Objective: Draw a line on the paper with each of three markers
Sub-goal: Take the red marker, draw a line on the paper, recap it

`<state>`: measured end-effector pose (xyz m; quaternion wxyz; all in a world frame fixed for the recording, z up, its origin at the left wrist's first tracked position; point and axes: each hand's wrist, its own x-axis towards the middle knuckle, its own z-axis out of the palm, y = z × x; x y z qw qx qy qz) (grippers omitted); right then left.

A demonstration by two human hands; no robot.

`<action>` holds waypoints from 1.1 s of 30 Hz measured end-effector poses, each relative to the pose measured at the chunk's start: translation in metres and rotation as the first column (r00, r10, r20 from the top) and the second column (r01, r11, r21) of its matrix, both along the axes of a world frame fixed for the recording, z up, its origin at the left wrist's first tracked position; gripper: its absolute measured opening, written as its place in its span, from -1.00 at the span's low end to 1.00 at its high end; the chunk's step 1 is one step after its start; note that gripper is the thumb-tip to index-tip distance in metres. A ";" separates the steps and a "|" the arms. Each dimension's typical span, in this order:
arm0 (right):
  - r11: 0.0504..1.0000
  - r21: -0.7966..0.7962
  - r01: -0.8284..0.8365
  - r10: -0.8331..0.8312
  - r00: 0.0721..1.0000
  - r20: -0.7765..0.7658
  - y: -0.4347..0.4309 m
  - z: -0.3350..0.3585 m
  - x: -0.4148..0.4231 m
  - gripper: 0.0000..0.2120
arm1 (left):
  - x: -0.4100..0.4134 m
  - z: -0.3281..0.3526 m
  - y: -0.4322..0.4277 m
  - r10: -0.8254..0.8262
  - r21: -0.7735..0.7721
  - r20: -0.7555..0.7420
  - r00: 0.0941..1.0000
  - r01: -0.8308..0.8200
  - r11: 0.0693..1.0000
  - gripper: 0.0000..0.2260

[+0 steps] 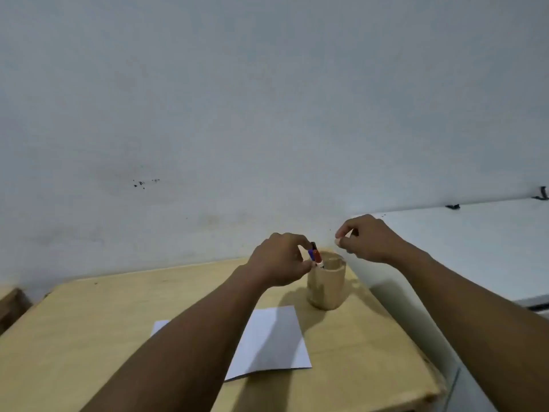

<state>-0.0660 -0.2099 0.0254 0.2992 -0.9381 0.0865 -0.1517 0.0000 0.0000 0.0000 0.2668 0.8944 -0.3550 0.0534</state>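
Note:
A tan wooden cup stands on the table near its far right corner. Markers with black, blue and red caps stick out of its left side. My left hand is at the cup's left rim, its fingers pinched around the marker tops. Up and to the right of the cup hovers my right hand, fingertips curled together with nothing visible in them. A white sheet of paper lies flat in front of the cup; my left forearm covers its left part.
The light wooden table meets a plain wall at the back. A white surface runs along the table's right side. A brown box edge shows at the far left.

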 end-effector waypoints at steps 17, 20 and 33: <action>0.981 0.192 0.018 -0.003 0.997 -0.077 -0.001 -0.052 0.007 -0.85 | 0.020 -0.018 -0.035 0.071 -0.061 0.045 0.996 -0.068 0.996 -0.88; 0.978 0.207 0.010 0.009 0.996 -0.093 0.001 -0.054 0.006 -0.86 | 0.022 -0.019 -0.035 0.070 -0.062 0.057 0.996 -0.066 0.996 -0.80; 0.993 0.116 0.022 -0.008 0.992 -0.122 0.006 -0.058 0.021 -0.48 | 0.027 -0.014 -0.027 0.061 -0.167 0.017 0.998 -0.057 0.984 -0.93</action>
